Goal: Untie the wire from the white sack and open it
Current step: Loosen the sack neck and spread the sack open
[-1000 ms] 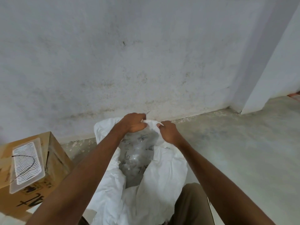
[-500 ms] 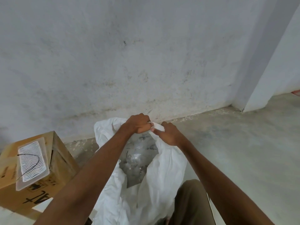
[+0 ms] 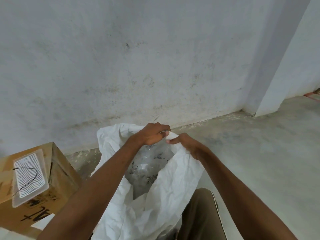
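On the floor by the far wall, the white sack (image 3: 173, 196) gaped open, its far rim pinched by the left hand (image 3: 152, 135) and right hand (image 3: 183, 144); the thin fabric looked soft and light, best gripped at the rim.

Sack: white sack (image 3: 155, 210) stands on the concrete floor (image 3: 259, 161) beside the wall (image 3: 138, 66), mouth open.
Contents: clear plastic bag (image 3: 149, 167) with dark print visible inside.
Left hand (image 3: 153, 135): closed on the far rim of the sack.
Right hand (image 3: 186, 144): closed on the same rim, just beside the left.
Box: cardboard box (image 3: 57, 179) at left, carrying a clear plastic tray (image 3: 29, 179).
Wire: black wire (image 3: 27, 177) lies curved across the tray.
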A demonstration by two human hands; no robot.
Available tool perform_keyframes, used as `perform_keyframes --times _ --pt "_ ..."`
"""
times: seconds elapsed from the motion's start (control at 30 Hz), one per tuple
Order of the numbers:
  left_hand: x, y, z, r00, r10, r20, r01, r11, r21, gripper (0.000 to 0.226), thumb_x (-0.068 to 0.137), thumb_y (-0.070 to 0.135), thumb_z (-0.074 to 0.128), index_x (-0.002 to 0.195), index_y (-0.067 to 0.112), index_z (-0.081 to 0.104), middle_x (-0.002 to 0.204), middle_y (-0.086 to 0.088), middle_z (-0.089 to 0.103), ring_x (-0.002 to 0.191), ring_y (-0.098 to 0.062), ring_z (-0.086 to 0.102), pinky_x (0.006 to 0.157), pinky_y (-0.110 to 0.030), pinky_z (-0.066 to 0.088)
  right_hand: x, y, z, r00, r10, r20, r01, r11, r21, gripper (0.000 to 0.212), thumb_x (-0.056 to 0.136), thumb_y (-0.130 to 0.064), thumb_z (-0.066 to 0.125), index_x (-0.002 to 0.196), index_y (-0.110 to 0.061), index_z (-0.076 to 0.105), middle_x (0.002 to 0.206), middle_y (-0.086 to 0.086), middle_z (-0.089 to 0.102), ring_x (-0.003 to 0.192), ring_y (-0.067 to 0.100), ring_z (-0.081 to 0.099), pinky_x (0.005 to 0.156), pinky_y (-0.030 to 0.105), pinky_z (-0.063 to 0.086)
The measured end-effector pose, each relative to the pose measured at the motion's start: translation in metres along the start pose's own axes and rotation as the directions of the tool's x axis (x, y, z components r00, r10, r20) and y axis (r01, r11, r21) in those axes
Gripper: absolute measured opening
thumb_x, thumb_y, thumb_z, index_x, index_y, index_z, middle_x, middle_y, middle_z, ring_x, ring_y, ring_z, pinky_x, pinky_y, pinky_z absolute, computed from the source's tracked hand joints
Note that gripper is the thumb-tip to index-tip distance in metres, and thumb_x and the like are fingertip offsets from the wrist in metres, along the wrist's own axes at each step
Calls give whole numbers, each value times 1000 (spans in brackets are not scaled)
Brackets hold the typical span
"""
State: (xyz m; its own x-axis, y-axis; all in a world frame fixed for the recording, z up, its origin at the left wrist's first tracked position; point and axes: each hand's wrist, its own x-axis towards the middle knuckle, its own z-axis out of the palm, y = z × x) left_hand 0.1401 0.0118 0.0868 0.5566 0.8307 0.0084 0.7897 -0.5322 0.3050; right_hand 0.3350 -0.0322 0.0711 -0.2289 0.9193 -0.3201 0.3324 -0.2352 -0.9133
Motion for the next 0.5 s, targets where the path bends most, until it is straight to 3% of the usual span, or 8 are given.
perform_keyframes --times 0.07,0.13,0.17,0.23,0.3,0.37,0.43,0.5 --pt "0 6 4 999 -16 -30 20 991 129 21 102 23 44 86 23 58 76 9 54 92 -23 58 85 -38 40 -2 2 2 997 61 53 -58 997 -44 40 70 -28 86 105 -14 74 101 13 77 86 25 71 85 37 53" --pt "5 14 6 998 -43 -50 54 968 244 20 93 22 46 75 26 55 75 9 60 85 -22 59 82 -37 36 -7 2 9 998 64 14 -63 996 -68 40 69 -26 86 104 -13 74 100 12 77 84 23 71 83 35 53" --pt "6 16 5 996 -72 -45 82 957 279 18 88 27 44 78 26 60 83 6 67 84 -21 59 84 -38 36 -9 3 13 999 34 -33 -38 993 -116 43 68 -28 86 104 -12 73 101 10 76 86 22 70 82 33 54" --pt "10 18 5 986 -164 -38 168 935 314 37 81 36 39 92 22 71 91 3 72 84 -20 62 86 -38 38 -16 7 22 987 -9 -162 -52 926 -373 58 65 -41 85 112 -13 66 107 3 70 95 22 66 77 33 51" --pt "12 15 5 970 -236 -55 242 925 293 36 83 36 41 90 18 71 77 4 66 76 -20 59 83 -37 39 -26 12 30 940 -19 -340 -178 823 -539 68 63 -51 80 118 -18 59 112 2 64 106 27 62 78 32 43" --pt "14 13 5 966 -247 -74 257 930 263 31 87 33 42 86 17 69 75 2 64 75 -21 58 88 -39 40 -29 20 33 916 41 -398 -237 858 -456 58 70 -44 74 118 -16 60 114 4 64 109 30 62 81 34 46" --pt "16 13 7 977 -186 -107 207 948 242 25 94 32 44 95 18 65 89 -1 66 96 -25 61 98 -43 36 -25 25 32 917 164 -363 -232 961 -153 54 75 -32 68 123 -9 57 118 8 62 109 32 62 88 38 52" --pt "9 17 13 965 -96 -246 140 976 166 35 96 42 46 122 23 57 118 -3 62 125 -27 49 110 -49 28 -18 26 28 922 242 -304 -183 961 209 52 78 -22 65 125 -2 56 116 13 64 101 33 65 81 37 54"
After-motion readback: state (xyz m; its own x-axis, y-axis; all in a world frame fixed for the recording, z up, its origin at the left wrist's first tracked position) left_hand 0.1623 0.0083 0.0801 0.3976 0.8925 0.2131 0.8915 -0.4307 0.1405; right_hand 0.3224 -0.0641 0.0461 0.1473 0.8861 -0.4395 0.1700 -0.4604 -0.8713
